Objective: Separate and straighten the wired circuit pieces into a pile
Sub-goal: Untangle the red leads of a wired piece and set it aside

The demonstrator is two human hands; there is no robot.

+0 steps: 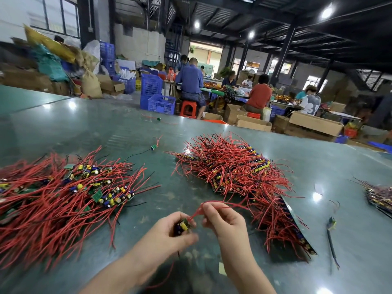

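My left hand (169, 232) grips a small circuit piece (182, 227) with a yellow and a blue component, low in the middle of the view. Its red wire (220, 203) loops up and to the right, and my right hand (224, 219) pinches that wire close to the board. A loose pile of wired circuit pieces (63, 192) with red wires fanning out lies on the left. A larger tangled heap of wired pieces (233, 172) lies on the right, reaching down past my right hand.
The green table (106, 128) also carries two stray pieces (154, 147) behind the piles, a small piece with a dark wire (332, 224) at right, and another bundle (379, 197) at the right edge. Seated people, blue crates and cardboard boxes stand beyond the table.
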